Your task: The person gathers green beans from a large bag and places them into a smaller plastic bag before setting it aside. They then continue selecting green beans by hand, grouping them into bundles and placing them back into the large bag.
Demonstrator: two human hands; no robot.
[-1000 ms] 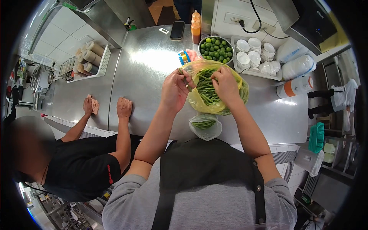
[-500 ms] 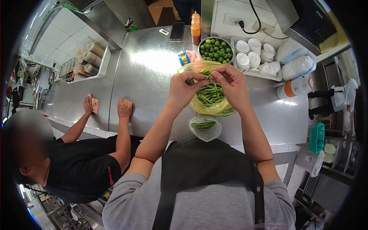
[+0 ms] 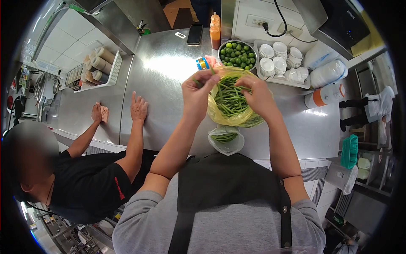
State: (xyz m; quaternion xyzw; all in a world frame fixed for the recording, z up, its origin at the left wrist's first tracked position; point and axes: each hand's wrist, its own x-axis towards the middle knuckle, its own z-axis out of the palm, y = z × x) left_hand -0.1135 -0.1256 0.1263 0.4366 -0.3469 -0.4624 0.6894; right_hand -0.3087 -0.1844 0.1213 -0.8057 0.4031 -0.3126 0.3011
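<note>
A yellow plastic bag (image 3: 243,120) full of green beans (image 3: 230,99) lies open on the steel counter. My left hand (image 3: 198,91) is at the bag's left edge, its fingers closed on green beans, with pieces sticking out near thumb and fingers. Over the right part of the beans is my right hand (image 3: 256,94), thumb and fingers bent together at the pile; what they pinch, if anything, is too small to make out. Nearer to me a small clear bag (image 3: 232,147) holds more green beans (image 3: 224,137).
Behind the yellow bag stand a bowl of limes (image 3: 237,55), sauce bottles (image 3: 215,31) and a tray of white cups (image 3: 279,80). A phone (image 3: 195,34) lies farther back. At left, a co-worker (image 3: 84,182) rests one hand on a pink cloth (image 3: 104,113).
My hands have moved apart, the left one leftward with beans in it, the right one down toward the pile. The co-worker's nearer hand has stretched out its fingers.
</note>
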